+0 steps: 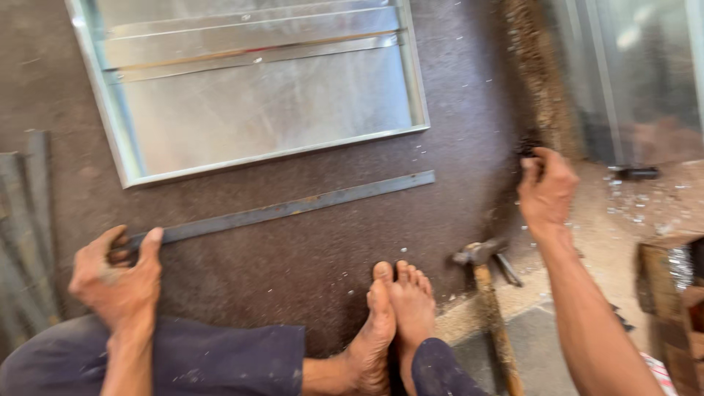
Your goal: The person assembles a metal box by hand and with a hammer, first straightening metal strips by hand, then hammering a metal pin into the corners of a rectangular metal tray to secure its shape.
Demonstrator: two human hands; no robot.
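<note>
Head view: left hand (117, 275) gripping bar's (286, 209) end

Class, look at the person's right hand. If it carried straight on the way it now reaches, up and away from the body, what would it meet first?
The right hand would probably first meet the rough brown edge strip just above it, beside the shiny metal sheets. Blur leaves the depth uncertain.
</note>
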